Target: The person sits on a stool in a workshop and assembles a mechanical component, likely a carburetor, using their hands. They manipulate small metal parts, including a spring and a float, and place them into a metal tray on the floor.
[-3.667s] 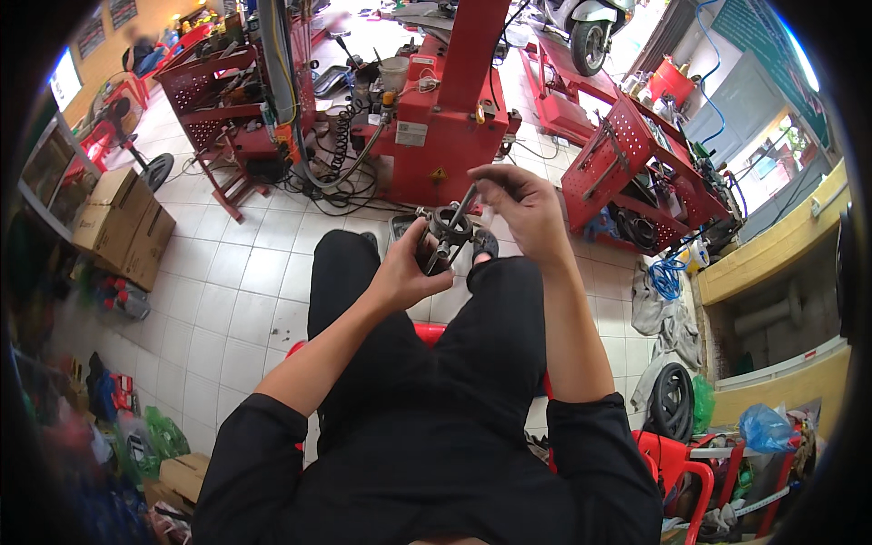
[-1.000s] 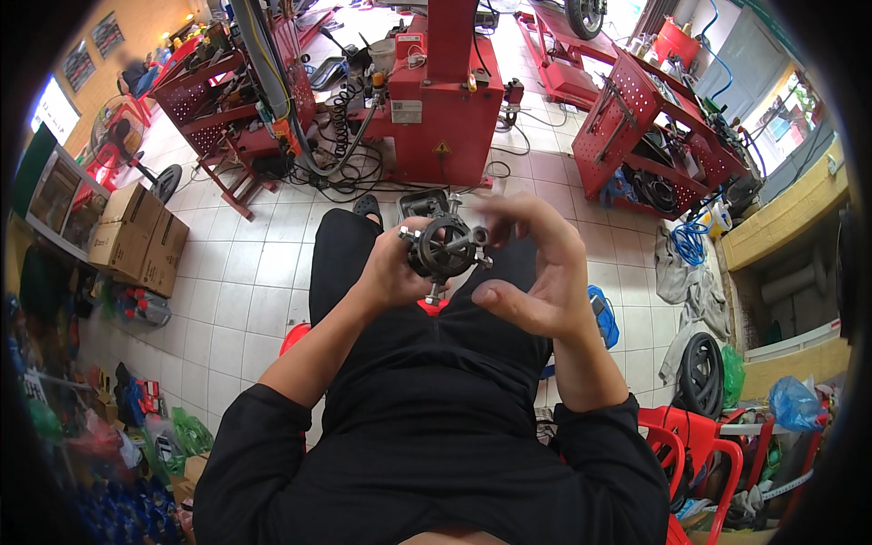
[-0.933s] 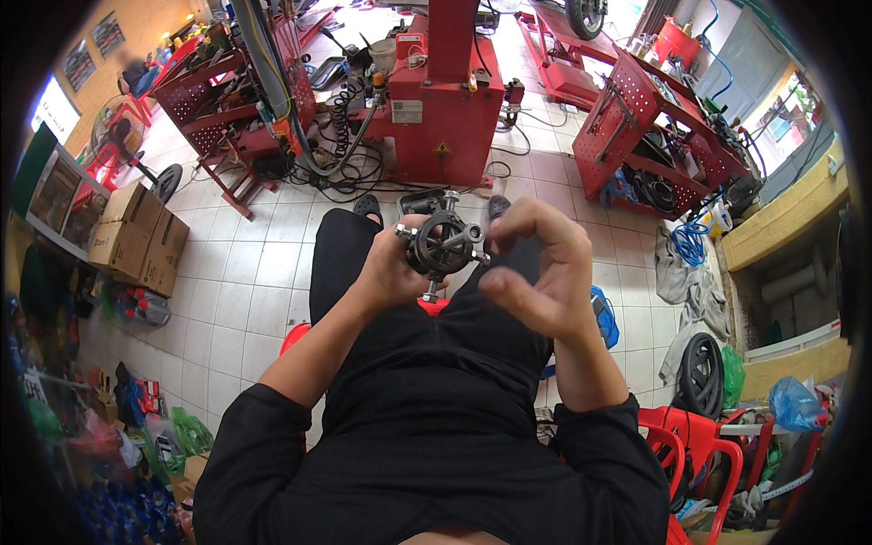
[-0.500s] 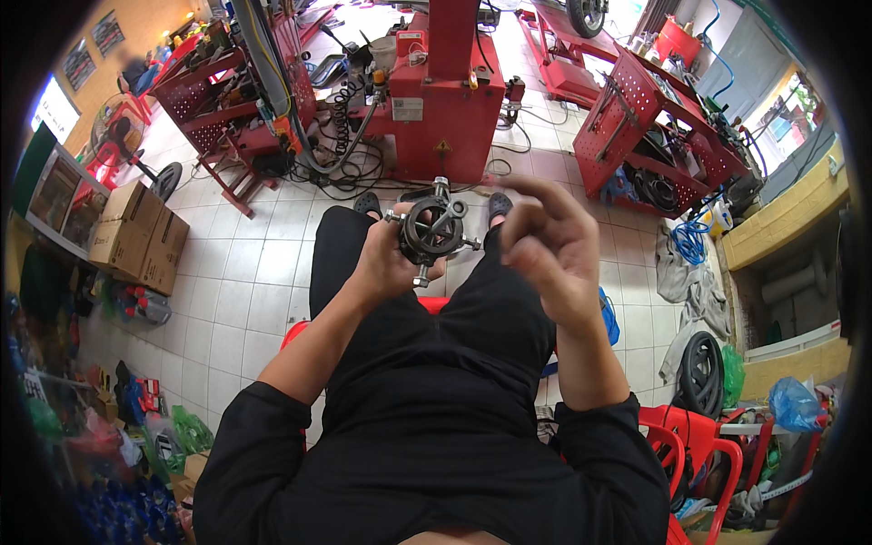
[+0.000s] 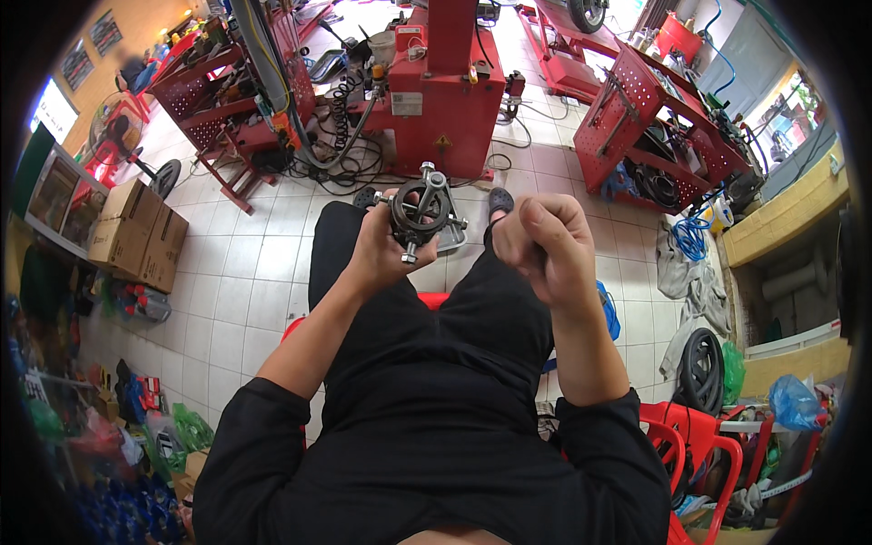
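A dark metal ring fixture (image 5: 421,216), with several shiny bolts sticking out around its rim and a rod with a round eye across its front, is held up in front of my knees. Around its left and lower side my left hand (image 5: 380,243) is closed, the fingers partly hidden behind the metal. To the right of it, apart from it, my right hand (image 5: 545,243) is curled into a fist with the thumb on top; nothing shows in it. Behind the ring, a grey metal tray (image 5: 451,238) lies low between my feet, partly covered.
A red machine column (image 5: 445,127) stands ahead, with hoses and cables (image 5: 341,182) at its base. Red perforated tool carts (image 5: 618,118) flank it. Cardboard boxes (image 5: 136,234) stand left. At lower right are a tyre (image 5: 701,372) and a red plastic chair (image 5: 677,431).
My right hand has gone from loosely spread, blurred fingers to a fist. My left hand has shifted slightly left, tilting the ring fixture a little.
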`<state>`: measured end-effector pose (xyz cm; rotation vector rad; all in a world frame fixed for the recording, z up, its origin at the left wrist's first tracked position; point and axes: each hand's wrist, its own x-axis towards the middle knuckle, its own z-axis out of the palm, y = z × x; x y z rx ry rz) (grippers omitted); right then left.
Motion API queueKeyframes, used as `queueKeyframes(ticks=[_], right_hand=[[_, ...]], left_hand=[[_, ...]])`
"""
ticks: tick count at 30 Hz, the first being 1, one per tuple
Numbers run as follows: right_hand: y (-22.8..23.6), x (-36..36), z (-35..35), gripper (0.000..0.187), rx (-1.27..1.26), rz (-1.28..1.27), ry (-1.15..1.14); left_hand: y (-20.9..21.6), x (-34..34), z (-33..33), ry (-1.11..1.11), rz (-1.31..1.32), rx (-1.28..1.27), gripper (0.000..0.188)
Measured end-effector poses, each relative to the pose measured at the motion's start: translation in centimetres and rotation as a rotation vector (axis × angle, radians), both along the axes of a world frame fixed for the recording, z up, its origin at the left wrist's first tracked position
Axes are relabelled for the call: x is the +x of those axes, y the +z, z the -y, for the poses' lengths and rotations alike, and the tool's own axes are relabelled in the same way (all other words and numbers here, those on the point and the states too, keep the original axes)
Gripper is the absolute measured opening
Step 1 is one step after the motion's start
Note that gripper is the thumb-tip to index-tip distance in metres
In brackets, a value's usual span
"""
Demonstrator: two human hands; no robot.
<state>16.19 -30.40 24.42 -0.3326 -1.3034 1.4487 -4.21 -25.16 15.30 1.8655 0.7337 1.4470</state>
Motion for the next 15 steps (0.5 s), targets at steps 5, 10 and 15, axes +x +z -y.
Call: queueKeyframes(ticks=[5, 10, 15], right_hand=[[1.8, -1.9, 0.8, 0.026, -0.083, 0.11, -0.091], [1.1, -1.1, -0.5, 0.03, -0.118, 0.003, -0.041], [1.3, -1.6, 0.3, 0.032, -0.08, 0.159, -0.054]], left_hand=[[-0.3, -0.6, -0.4, -0.026, -0.123, 0.059, 0.051], [-0.2, -0.3, -0.1, -0.011, -0.082, -0.003, 0.05], [-0.5, -0.3, -0.4, -0.041, -0.057, -0.052, 0.049]])
